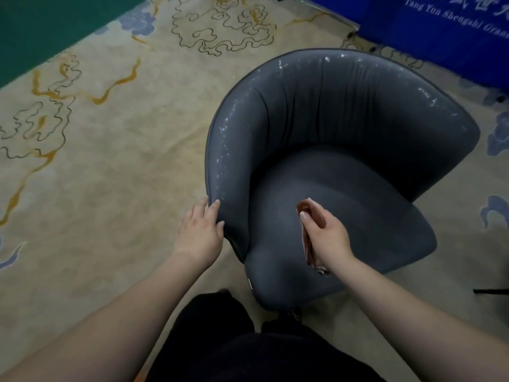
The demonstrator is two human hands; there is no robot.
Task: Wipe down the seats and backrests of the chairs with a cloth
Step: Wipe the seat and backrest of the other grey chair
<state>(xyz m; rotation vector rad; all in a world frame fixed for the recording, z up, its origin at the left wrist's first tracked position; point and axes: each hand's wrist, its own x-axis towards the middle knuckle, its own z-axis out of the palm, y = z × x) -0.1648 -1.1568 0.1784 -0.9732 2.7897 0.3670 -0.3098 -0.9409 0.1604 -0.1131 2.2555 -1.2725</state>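
From the head view, a grey tub chair (330, 150) stands on patterned carpet (110, 161). At the chair's near-left arm end, the left hand (199, 235) rests with straight fingers curving over the rim, steadying it. Above the seat's front, the right hand (325, 235) pinches a folded, reddish cloth (308, 244) between thumb and fingers. Soft and light, the cloth probably needs a flat palm behind it; the glossy backrest looks slippery.
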